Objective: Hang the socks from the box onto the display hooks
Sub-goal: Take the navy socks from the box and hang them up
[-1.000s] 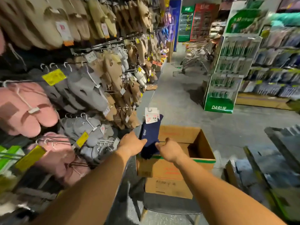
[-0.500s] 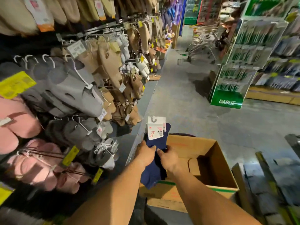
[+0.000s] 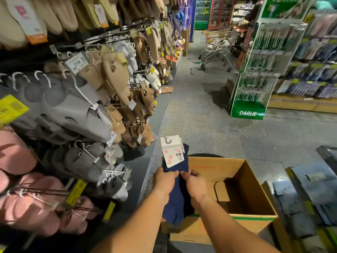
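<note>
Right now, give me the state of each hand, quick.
Left hand: closed, gripping the navy socks just below their white card.
Right hand: closed, pinching the same navy socks.

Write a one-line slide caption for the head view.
Both hands, left hand and right hand, grip navy blue socks with a white card header over an open cardboard box.

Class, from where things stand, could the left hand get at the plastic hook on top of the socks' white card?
Probably yes. The left hand grips the navy socks just below the white card, and nothing covers its hook, though the right hand must keep holding.
</note>
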`<state>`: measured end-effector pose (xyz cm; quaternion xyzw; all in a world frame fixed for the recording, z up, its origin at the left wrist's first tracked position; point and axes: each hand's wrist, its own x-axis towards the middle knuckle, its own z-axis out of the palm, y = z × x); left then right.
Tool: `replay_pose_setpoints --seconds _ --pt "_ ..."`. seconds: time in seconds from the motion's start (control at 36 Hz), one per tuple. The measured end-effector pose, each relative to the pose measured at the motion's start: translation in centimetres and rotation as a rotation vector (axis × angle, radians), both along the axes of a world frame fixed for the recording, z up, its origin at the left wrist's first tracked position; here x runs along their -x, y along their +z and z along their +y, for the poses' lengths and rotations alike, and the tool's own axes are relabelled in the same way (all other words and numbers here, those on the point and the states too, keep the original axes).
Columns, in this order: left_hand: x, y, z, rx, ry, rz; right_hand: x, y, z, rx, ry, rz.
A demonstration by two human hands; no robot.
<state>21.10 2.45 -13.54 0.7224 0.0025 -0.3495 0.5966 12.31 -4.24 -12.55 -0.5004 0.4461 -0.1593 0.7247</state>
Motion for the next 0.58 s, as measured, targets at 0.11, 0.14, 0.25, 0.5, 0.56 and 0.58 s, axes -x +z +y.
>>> replay_pose_setpoints --seconds 0.11,0.14,0.25,0.5,0.56,0.58 --pt "0.8 1.7 0.1 0.056 0.005 -0.036 0.0 0.8 0.1 0.009 -0.051 -0.071" --pt "1.0 2.0 0.1 0.07 0.001 -0.037 -0.1 0.9 0.0 0.022 -0.051 -0.077" --pt "1.1 2.5 -0.2 0.127 0.021 0.025 -0.4 1.1 -0.6 -0.001 -0.038 -0.09" --pt "0.9 4.9 0.1 0.333 0.059 0.061 -1.0 4.0 -0.5 0.027 -0.065 -0.242" --pt "0.9 5.7 0.2 0.374 0.026 0.025 -1.2 5.0 -0.5 0.07 -0.004 -0.272" --pt "0.8 6.0 0.3 0.375 0.011 -0.011 -1.3 5.5 -0.4 0.121 0.03 -0.267"
